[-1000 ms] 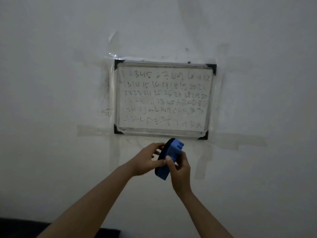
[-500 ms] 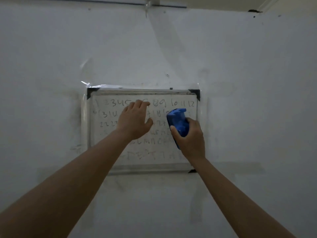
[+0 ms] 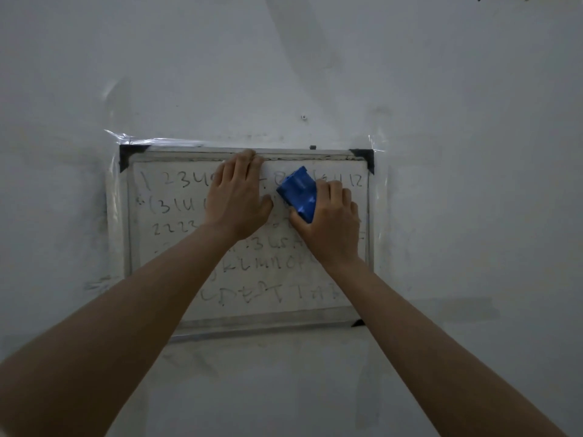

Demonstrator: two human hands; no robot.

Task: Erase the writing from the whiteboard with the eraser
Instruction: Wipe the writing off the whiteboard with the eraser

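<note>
A pale wall [image 3: 441, 89] fills the view. On it hangs a whiteboard [image 3: 164, 247] with a metal frame and black corners, taped along its edges with clear tape [image 3: 151, 141]. Rows of numbers and letters [image 3: 176, 182] cover the board. The left hand [image 3: 237, 200] lies flat near the top edge, fingers pressed together. Just to its right, the right hand [image 3: 331, 222] has its fingers wrapped around a blue eraser [image 3: 299, 194], which is at the top row of writing.
</note>
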